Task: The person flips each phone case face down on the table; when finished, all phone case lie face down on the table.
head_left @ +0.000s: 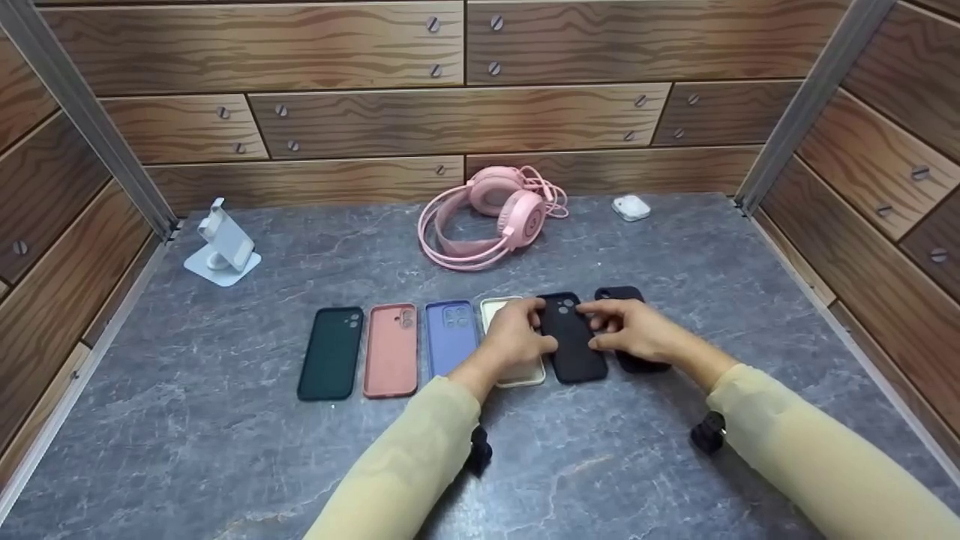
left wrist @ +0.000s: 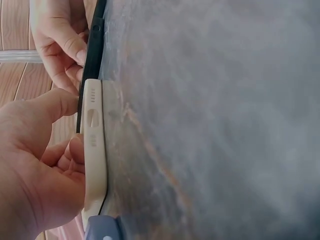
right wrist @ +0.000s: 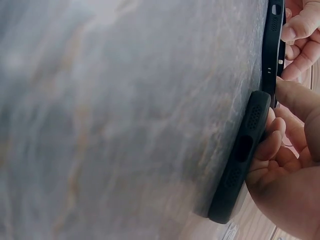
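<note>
In the head view a black phone case (head_left: 574,346) lies face down between both hands. My left hand (head_left: 511,335) holds its left edge with thumb and fingertips, reaching over a cream phone case (head_left: 525,376). From the other side my right hand (head_left: 639,330) holds the right edge with thumb and forefinger, partly hiding another black phone case (head_left: 621,294). The left wrist view shows the cream case's end below the left fingers (left wrist: 75,147). In the right wrist view the second black case (right wrist: 240,157) is beside the curled right fingers (right wrist: 272,142).
Leftward in the row lie a blue case (head_left: 451,341), a pink case (head_left: 390,356) and a dark green case (head_left: 331,354). Behind them are pink headphones (head_left: 523,219), a white stand (head_left: 231,244) and a small white case (head_left: 631,208). Wood-patterned walls (head_left: 360,124) enclose the table.
</note>
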The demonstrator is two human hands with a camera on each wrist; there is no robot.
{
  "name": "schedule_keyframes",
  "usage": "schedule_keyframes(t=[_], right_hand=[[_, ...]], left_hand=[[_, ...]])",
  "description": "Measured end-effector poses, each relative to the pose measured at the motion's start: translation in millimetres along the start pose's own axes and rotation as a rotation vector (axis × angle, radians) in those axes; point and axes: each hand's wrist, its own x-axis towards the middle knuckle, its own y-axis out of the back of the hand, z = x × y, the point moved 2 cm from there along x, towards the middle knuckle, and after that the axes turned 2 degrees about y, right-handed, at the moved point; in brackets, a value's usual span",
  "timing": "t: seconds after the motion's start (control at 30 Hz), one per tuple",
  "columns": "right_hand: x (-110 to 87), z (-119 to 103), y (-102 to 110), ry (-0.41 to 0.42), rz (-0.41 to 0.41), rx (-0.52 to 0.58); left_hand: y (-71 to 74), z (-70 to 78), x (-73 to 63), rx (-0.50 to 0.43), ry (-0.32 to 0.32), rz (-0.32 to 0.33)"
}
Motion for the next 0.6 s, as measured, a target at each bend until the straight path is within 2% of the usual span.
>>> schedule_keyframes(t=[0.17, 0.6], right_hand=[[-0.2, 1, 0, -0.005, -0.004, -0.018], [-0.7, -1, -1, -0.002, 0.008, -0.029]], left_hand=[[1.2, 1.3, 2.4, -0.029, 0.02, -0.022], [8.0, 11.2, 4.3, 0.032, -0.028, 0.001]])
